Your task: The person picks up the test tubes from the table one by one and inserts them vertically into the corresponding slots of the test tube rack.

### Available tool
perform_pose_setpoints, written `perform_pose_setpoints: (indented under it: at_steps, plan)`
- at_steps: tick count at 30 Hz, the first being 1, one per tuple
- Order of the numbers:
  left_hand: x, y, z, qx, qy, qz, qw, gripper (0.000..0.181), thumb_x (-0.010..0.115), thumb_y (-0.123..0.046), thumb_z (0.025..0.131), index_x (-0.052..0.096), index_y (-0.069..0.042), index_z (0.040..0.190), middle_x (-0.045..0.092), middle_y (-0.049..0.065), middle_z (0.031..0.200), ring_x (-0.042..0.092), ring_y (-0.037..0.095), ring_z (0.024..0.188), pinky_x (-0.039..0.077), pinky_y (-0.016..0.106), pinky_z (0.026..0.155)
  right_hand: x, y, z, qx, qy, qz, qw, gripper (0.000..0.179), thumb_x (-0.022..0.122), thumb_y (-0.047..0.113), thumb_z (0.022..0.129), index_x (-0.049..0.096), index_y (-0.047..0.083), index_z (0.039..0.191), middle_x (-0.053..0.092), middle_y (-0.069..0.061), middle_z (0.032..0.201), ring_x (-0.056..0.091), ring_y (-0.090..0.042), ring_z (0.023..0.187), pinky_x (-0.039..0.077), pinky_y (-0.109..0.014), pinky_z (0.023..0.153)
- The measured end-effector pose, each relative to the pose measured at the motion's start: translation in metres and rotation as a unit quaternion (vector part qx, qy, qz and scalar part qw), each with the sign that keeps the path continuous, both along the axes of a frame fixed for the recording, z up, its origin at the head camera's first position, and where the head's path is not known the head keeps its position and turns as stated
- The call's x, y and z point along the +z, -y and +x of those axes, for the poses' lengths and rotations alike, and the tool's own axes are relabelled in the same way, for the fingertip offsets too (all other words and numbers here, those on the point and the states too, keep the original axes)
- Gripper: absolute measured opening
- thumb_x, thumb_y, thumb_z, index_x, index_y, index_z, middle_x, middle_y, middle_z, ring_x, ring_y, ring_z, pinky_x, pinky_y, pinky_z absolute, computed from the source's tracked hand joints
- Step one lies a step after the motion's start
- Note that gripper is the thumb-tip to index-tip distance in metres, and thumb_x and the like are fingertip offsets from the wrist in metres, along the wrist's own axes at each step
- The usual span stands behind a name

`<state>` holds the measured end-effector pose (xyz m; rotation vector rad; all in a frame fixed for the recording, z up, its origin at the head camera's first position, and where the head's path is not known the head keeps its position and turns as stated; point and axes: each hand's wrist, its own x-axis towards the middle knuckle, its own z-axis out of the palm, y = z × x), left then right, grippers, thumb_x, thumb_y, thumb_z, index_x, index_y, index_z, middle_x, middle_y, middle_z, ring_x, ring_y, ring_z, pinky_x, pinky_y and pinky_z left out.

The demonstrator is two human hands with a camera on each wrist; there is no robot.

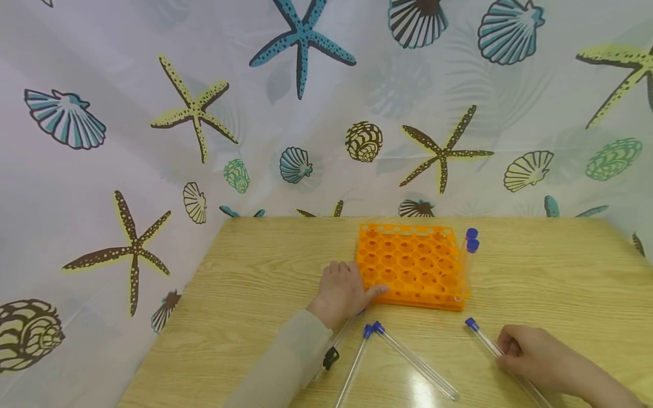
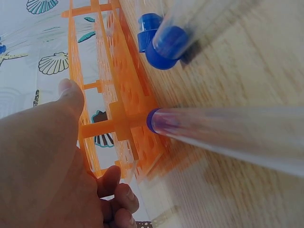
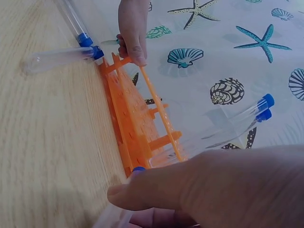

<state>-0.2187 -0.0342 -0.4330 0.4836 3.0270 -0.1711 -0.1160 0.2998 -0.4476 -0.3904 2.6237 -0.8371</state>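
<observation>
An orange test tube rack (image 1: 423, 298) sits on the table. My left hand (image 1: 342, 292) grips its front left corner, thumb on the upper plate and fingers down the left side; the left wrist view shows those fingers (image 2: 124, 197) curled. Off the rack's front right, my right hand (image 1: 533, 357) pinches a clear test tube (image 1: 484, 341) between thumb and fingers. This tube slants along the table, its blue cap towards the rack. Two blue-capped tubes (image 1: 468, 263) stand in the rack's right end; most other holes show no tube.
In front of the rack lie more capped tubes: one (image 1: 415, 361) slants right, another (image 1: 353, 365) points towards me, and a third (image 1: 343, 334) is partly hidden under my left forearm. A curtain (image 1: 316, 130) with shells and starfish hangs behind the wooden table (image 1: 265, 255).
</observation>
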Motion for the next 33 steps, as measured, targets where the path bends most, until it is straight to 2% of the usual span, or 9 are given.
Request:
perform_pose_setpoints:
  at_steps: [6, 16, 20, 27, 33]
  plan:
    - [0.001, 0.001, 0.001, 0.003, 0.004, 0.004, 1.0000, 0.080, 0.026, -0.082, 0.089, 0.052, -0.006, 0.099, 0.055, 0.009, 0.092, 0.044, 0.023, 0.083, 0.040, 0.035, 0.082, 0.007, -0.006, -0.009, -0.036, 0.006, 0.012, 0.9993, 0.014, 0.064, 0.015, 0.095, 0.059, 0.003, 0.095, 0.054, -0.001, 0.074, 0.046, -0.005, 0.058, 0.042, -0.022, 0.052]
    - [0.001, 0.002, 0.001, 0.000, -0.001, -0.002, 1.0000, 0.081, 0.025, -0.082, 0.089, 0.052, -0.006, 0.100, 0.055, 0.008, 0.089, 0.044, 0.023, 0.082, 0.041, 0.035, 0.081, 0.019, -0.006, -0.029, -0.076, -0.024, 0.041, 0.9959, 0.017, 0.061, 0.016, 0.097, 0.060, -0.001, 0.098, 0.058, -0.002, 0.077, 0.050, -0.009, 0.061, 0.045, -0.023, 0.052]
    - [0.001, 0.002, 0.000, 0.000, -0.004, -0.004, 1.0000, 0.081, 0.025, -0.082, 0.089, 0.052, -0.006, 0.098, 0.054, 0.007, 0.087, 0.044, 0.022, 0.081, 0.041, 0.034, 0.080, 0.026, -0.003, -0.037, -0.091, -0.053, 0.035, 0.9938, 0.019, 0.060, 0.016, 0.098, 0.058, -0.003, 0.099, 0.061, -0.002, 0.079, 0.052, -0.010, 0.059, 0.046, -0.025, 0.052]
    - [0.000, 0.002, 0.000, 0.002, -0.002, 0.001, 1.0000, 0.080, 0.026, -0.082, 0.089, 0.052, -0.006, 0.099, 0.056, 0.008, 0.091, 0.044, 0.023, 0.082, 0.041, 0.034, 0.081, 0.037, 0.002, -0.049, -0.104, -0.136, 0.027, 0.9849, 0.023, 0.060, 0.019, 0.099, 0.060, -0.005, 0.101, 0.067, -0.005, 0.084, 0.055, -0.008, 0.062, 0.047, -0.024, 0.055]
    - [0.000, 0.000, 0.000, 0.001, -0.001, -0.009, 1.0000, 0.081, 0.024, -0.082, 0.089, 0.052, -0.006, 0.100, 0.056, 0.008, 0.091, 0.045, 0.022, 0.081, 0.041, 0.034, 0.080, 0.043, 0.006, -0.057, -0.129, -0.158, 0.008, 0.9788, 0.029, 0.058, 0.023, 0.101, 0.058, -0.005, 0.105, 0.068, -0.012, 0.090, 0.060, -0.011, 0.067, 0.049, -0.024, 0.056]
